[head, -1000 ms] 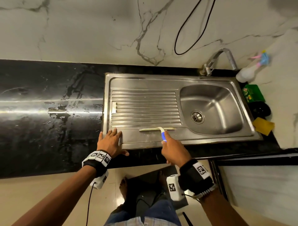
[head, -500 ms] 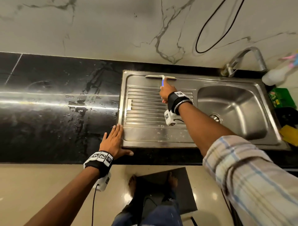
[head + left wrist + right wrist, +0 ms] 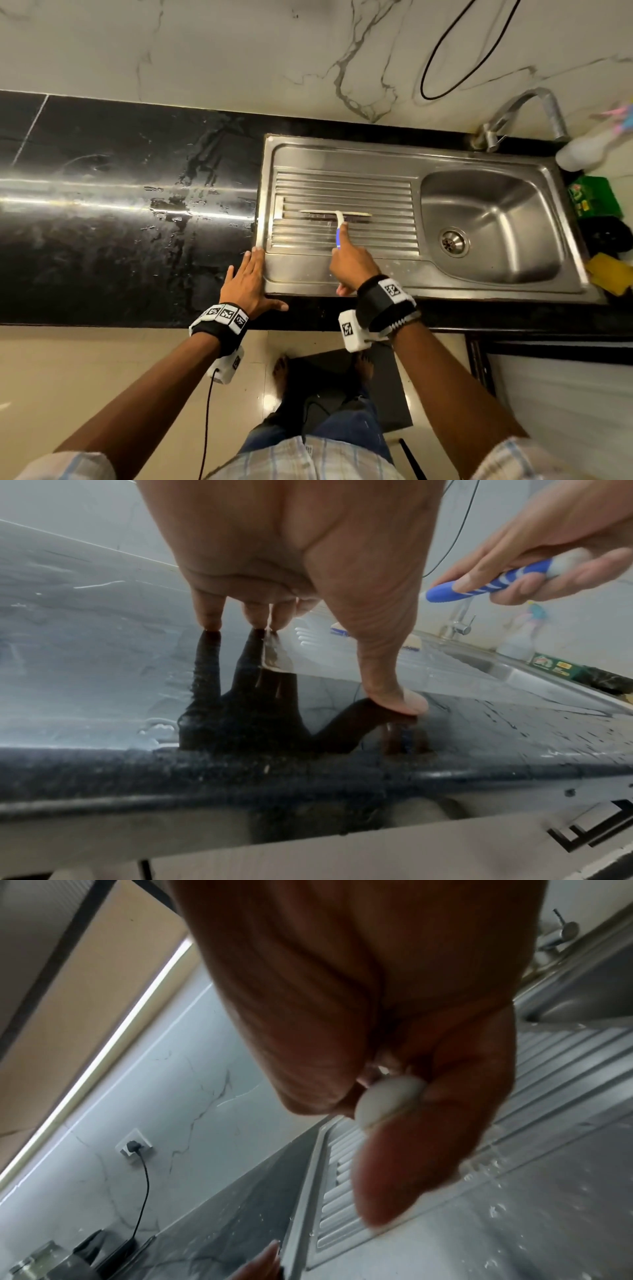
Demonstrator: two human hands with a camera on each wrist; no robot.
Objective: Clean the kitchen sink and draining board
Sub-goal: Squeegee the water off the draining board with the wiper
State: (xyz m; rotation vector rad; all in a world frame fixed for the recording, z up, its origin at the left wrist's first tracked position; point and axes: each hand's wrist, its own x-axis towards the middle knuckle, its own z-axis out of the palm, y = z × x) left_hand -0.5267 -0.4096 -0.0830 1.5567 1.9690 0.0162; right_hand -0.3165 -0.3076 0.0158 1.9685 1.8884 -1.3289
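Draining board [image 3: 342, 192], the ribbed left part of the steel sink [image 3: 489, 219], lies set into the black worktop [image 3: 120, 212]. The right hand [image 3: 351, 263] grasps the blue-and-white handle of a squeegee [image 3: 337, 214], whose blade rests across the ribs at mid-board. The left hand [image 3: 245, 284] lies flat with fingers straight at the board's front left corner, holding nothing. A good stroke probably keeps the blade pressed evenly and level, steering the water toward the basin, not the worktop.
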